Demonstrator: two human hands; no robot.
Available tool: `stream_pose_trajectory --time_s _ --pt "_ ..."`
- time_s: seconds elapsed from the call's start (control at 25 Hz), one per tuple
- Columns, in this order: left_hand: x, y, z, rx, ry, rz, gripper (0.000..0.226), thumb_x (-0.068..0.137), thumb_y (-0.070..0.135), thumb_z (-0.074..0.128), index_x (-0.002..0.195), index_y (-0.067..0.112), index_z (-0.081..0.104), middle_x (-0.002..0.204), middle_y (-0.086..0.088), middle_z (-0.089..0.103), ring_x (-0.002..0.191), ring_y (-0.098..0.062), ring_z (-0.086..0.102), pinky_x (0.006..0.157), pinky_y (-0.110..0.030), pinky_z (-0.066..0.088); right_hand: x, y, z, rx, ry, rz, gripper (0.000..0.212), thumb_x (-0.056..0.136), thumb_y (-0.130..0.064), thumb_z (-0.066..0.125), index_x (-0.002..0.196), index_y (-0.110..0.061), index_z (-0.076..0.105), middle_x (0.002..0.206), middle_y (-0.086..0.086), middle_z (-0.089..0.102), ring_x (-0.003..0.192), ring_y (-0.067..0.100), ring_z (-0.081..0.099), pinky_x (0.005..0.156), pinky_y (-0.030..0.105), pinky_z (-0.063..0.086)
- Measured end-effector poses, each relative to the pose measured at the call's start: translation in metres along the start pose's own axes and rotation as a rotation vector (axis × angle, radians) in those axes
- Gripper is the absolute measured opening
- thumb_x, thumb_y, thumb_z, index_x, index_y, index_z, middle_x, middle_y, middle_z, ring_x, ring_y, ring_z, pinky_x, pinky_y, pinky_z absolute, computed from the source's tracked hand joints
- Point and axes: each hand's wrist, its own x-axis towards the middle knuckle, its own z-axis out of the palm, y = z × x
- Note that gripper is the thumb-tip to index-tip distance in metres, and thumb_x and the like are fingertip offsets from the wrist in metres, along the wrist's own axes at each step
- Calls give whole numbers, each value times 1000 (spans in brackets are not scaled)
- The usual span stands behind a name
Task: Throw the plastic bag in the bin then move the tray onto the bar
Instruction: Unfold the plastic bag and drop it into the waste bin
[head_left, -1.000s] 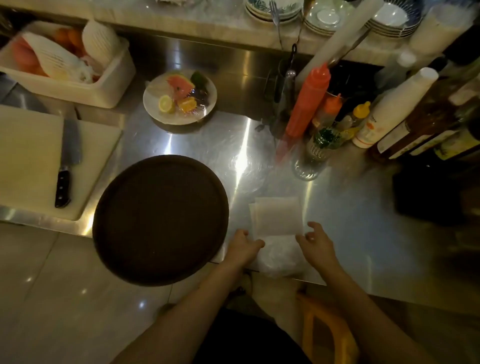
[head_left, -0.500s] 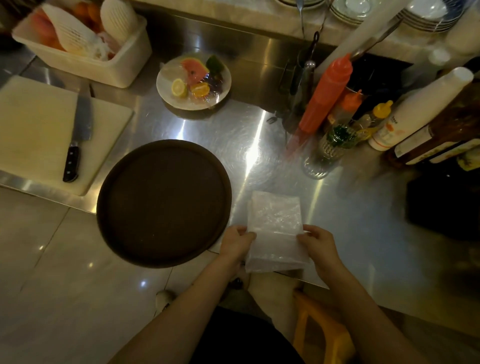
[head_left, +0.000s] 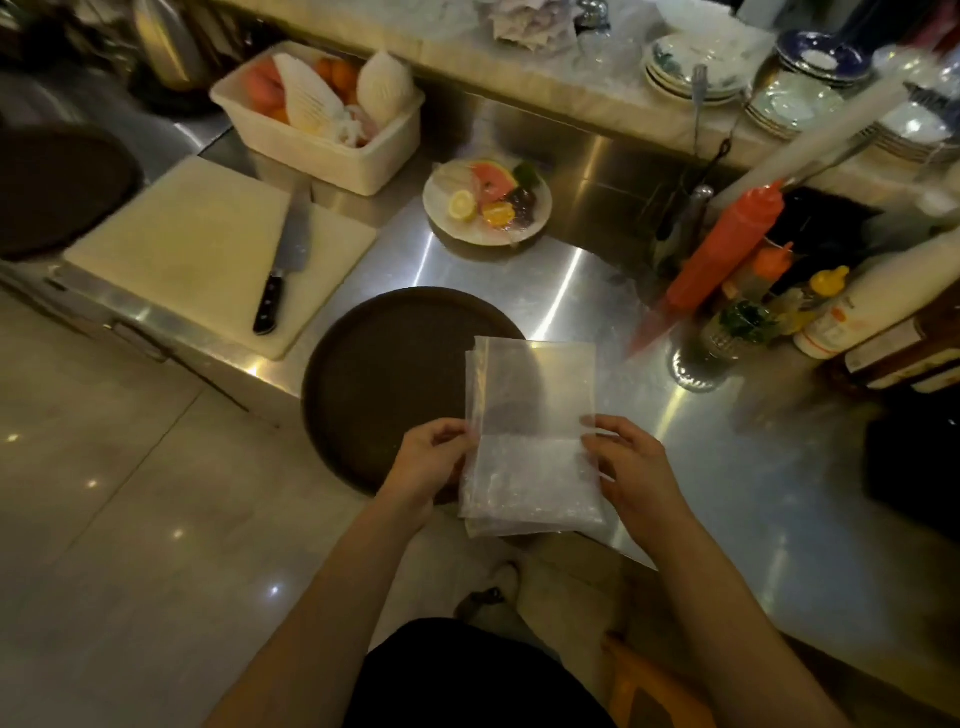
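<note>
A clear plastic bag (head_left: 532, 415) is held flat in the air over the steel counter's front edge. My left hand (head_left: 431, 460) pinches its left side and my right hand (head_left: 626, 462) pinches its right side. Behind and partly under the bag lies a round dark brown tray (head_left: 384, 379), overhanging the counter's front edge. The raised bar (head_left: 582, 93) runs along the back, loaded with stacked plates. No bin is in view.
A cutting board (head_left: 202, 249) with a knife (head_left: 283, 270) lies at the left. A fruit plate (head_left: 485, 202) and a white fruit tub (head_left: 322, 114) sit behind the tray. Sauce bottles (head_left: 722, 265) crowd the right. Another dark tray (head_left: 57, 187) is far left.
Both hands have lifted the bag off the counter and brought it up and over the tray's right side. The view has shifted right and back; the tray has not moved.
</note>
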Motion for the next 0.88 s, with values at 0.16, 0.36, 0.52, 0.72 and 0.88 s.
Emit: stream_pose_trajectory --time_s 0.16,0.36,0.52,0.72,0.88 --pt "-37 -11 -89 -143 30 94 22 87 15 66 109 11 67 101 -10 72 87 -23 71 70 -35 59 -32 -9 75 -57 -168 -1 19 91 -11 58 108 -15 67 106 7 68 95 24 67 65 29 56" --pt "-93 -50 -205 -394 161 148 24 86 7 64 110 6 67 94 -12 71 74 -20 68 59 -27 57 -79 -9 181 -76 -466 92 25 91 -8 56 114 -11 65 105 9 70 90 23 70 70 36 57" --pt "-155 -95 -287 -539 269 235 24 78 12 70 103 13 72 92 -10 70 81 -23 65 68 -31 53 -126 9 266 -145 -699 151 27 88 -3 56 112 -9 64 98 12 70 82 22 70 68 37 58" --pt "-234 -144 -349 -700 412 299 20 87 -1 58 95 16 67 77 -2 72 66 -15 69 59 -24 58 -185 37 348 -245 -899 187 30 87 2 55 115 -10 59 97 11 71 84 24 68 71 38 55" --pt "-295 -183 -373 -815 483 363 24 87 -2 57 101 16 65 81 -4 72 68 -17 69 59 -25 58 -225 59 392 -312 -1069 221 29 84 4 57 105 -15 63 90 8 73 75 21 70 68 36 58"
